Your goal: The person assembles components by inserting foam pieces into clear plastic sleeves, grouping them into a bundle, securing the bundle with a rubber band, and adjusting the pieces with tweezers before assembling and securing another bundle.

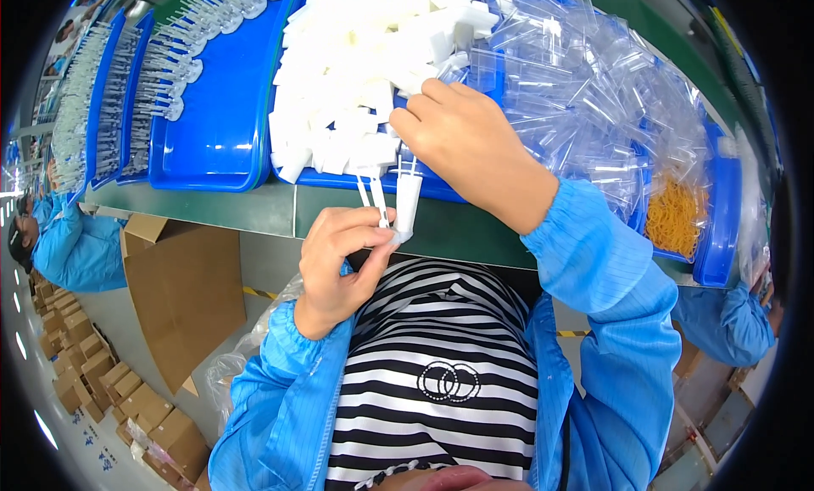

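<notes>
With the left hand [335,258], pinching the base of a small white pronged piece [379,204] between thumb and fingers, at the near edge of the green table [254,213]. Holding it prongs away from the body, a wider white block [409,207] standing on its right side. Bent at the left elbow, forearm close in front of the striped shirt [437,347]. With the right hand [466,143], reaching forward and leftward over the heap of white blocks [348,58], wrist high, back upward, fingers curled down. Cannot tell whether pinching anything there, fingertips being mostly hidden. Lying to the right of the heap, clear plastic sleeves [577,84] and orange bands [674,218]; to the left, a blue tray [216,92] with more pronged pieces [174,75].
</notes>
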A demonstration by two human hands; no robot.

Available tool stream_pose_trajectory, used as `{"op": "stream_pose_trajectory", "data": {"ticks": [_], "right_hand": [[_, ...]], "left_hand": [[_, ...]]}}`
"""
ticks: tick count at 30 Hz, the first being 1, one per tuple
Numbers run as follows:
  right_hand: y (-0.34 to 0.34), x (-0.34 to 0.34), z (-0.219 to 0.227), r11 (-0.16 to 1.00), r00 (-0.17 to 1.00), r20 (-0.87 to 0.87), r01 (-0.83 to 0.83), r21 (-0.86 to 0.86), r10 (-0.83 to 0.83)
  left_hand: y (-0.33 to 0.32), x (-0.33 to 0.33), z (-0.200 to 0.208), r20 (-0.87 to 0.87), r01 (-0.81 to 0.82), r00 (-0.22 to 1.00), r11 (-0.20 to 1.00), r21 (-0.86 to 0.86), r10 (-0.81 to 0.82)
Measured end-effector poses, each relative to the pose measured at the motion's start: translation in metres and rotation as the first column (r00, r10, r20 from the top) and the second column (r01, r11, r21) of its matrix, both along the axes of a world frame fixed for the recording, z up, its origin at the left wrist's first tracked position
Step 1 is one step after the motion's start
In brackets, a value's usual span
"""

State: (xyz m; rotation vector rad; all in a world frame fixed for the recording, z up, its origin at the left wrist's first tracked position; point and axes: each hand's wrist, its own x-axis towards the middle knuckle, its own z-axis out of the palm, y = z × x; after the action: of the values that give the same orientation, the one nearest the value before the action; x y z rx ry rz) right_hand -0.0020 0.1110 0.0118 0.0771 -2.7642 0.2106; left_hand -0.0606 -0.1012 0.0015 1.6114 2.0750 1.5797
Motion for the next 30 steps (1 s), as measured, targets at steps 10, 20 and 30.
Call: {"op": "stream_pose_trajectory", "data": {"ticks": [10,20,30], "right_hand": [[0.006,0.014,0.027,0.924,0.999,-0.007,0.045,-0.380,-0.052],[0.000,0.058,0.061,-0.119,0.968,0.221,0.207,-0.971,-0.122],[0.015,0.074,0.047,-0.115,0.965,0.261,0.259,-0.959,0.001]], "left_hand": [[-0.001,-0.009,0.005,-0.019,-0.011,1.000,1.000,0.015,0.011],[0.024,-0.002,0.018,-0.328,0.233,0.914,0.971,-0.061,-0.240],[0.042,0.006,0.028,-0.297,0.355,0.878,0.927,-0.120,-0.375]]}}
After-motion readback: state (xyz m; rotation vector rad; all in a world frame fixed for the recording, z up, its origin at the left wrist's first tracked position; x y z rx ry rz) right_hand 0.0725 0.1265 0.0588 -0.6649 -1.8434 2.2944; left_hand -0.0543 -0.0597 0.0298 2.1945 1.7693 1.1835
